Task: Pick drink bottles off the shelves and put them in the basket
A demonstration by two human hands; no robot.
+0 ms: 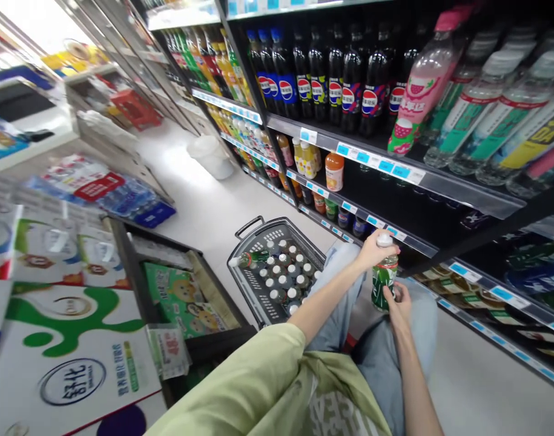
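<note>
A: Where's the green bottle [384, 277]?
B: Right of centre, in front of the lower shelf [415, 241]. The left hand [372, 251] wraps its cap and the right hand [398, 303] clasps its base.
A: Handling?
B: Probably full and weighty, stiff plastic, slick label. A cap-and-base grip suits it.

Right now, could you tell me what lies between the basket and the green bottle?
Head view: a jeans-clad knee and the left forearm cross between the basket and the green bottle.

Pale smooth floor [199, 209] runs along the aisle. Dark shelving [471, 203] with blue price labels [385, 165] carries bottled drinks [331, 85]. Opposite stand stacked cartons [68, 339] and shrink-wrapped water packs [122, 198]. Far end brightly lit.
</note>
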